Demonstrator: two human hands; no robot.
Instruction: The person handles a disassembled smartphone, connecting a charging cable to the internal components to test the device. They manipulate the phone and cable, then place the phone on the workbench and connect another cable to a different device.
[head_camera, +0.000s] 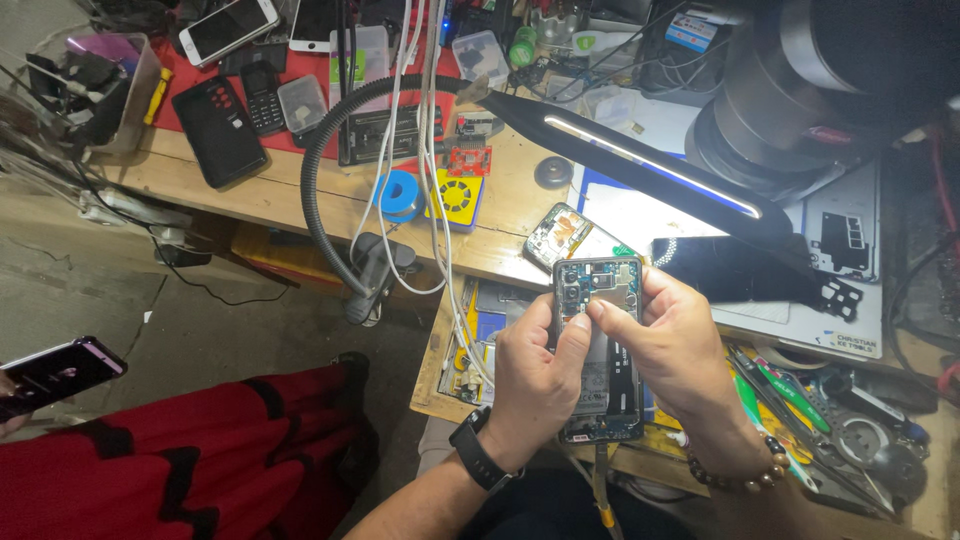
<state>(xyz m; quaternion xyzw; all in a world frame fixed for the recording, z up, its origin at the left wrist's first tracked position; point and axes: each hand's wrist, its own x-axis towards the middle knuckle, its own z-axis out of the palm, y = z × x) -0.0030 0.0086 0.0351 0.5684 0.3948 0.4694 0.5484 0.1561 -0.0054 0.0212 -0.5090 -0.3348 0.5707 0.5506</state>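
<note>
Opened phone (598, 300) is held centre frame, back cover off, long axis 12–6, camera end at 12. Left hand (535, 385) grips it from 7 o'clock, thumb on the left edge near the camera module. Right hand (672, 345) clamps from 3 o'clock, fingertip pressing the board top. Both hands closed on it, right nearer the working spot. Lamp (650, 165) at 1, another phone (562, 232) at 11.

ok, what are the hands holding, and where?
Both hands, left and right, hold an opened phone by its long side edges, thumbs pressing near its upper middle.
</note>
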